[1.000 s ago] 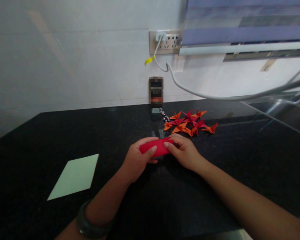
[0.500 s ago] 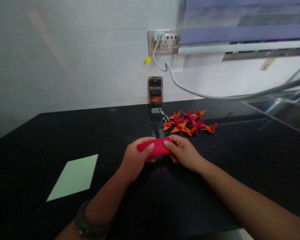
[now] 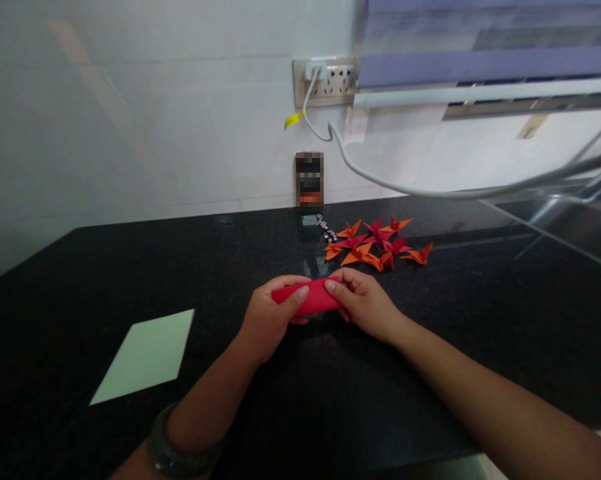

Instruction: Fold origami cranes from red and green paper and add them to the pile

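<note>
A red folded sheet of paper [image 3: 314, 297], long and narrow, is held up between both hands above the black countertop. My left hand [image 3: 273, 313] grips its left end, thumb on the front face and fingers behind. At the other end, my right hand [image 3: 363, 300] pinches the paper the same way, its thumb near the top edge. The fingers behind the paper are partly hidden. Just beyond my right hand lies a cluster of several orange and red origami cranes [image 3: 360, 253].
Pale green square paper [image 3: 145, 357] lies on the black countertop [image 3: 205, 253] to the left. A phone-like object [image 3: 309, 180], blurred out, leans on the wall with a beaded strap [image 3: 326, 230]. A white cable [image 3: 370, 175] hangs from the wall socket [image 3: 325, 81] across the right.
Both hands keep hold of the red paper in almost the same pose. The whole view has shifted very slightly.
</note>
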Demonstrator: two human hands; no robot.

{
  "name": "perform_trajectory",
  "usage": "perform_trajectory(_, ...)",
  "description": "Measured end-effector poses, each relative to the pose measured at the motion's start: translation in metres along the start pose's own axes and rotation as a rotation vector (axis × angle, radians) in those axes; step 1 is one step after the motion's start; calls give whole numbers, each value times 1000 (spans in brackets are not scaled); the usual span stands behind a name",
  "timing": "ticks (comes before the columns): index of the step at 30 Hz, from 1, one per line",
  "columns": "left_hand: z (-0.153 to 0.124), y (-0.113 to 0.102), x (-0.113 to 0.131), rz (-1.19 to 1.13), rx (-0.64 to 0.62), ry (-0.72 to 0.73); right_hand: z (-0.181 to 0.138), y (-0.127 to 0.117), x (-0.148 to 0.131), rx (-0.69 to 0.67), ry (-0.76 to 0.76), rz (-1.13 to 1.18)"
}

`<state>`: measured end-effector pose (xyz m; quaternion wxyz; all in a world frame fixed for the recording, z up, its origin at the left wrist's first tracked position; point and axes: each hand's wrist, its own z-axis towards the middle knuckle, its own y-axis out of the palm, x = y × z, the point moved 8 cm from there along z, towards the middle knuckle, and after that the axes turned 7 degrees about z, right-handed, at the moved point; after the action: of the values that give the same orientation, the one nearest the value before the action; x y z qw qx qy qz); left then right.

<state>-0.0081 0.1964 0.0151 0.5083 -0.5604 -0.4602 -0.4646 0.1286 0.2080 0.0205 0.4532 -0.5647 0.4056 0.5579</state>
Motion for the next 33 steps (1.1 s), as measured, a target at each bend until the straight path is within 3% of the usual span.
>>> perform_trajectory(8, 4, -7, 2, 255, 61, 67, 3, -7, -2, 24, -123, -130)
perform_trajectory(11, 4, -3, 2, 340, 10, 78, 3, -7, -8, 3, -176, -257)
perform_trajectory(13, 2, 3, 8, 452, -41, 160, 2, -5, -10, -24, -193, -316)
perform_trajectory(18, -4, 14, 17, 699, -133, 306, 0, -4, -15, -6, -213, -297)
perform_trajectory(21, -4, 11, 17, 695, -85, 297, 0, -5, -8, 1, -121, -118)
perform_trajectory(25, -2, 2, 17, 636, 12, 242, -1, 5, 9, -93, 82, 103)
perform_trajectory(29, -2, 1, 17, 574, 26, 196, -3, 15, 15, -162, 153, 160)
perform_trajectory(33, -4, 4, 17, 529, 11, 185, -3, 14, 15, -120, 167, 165)
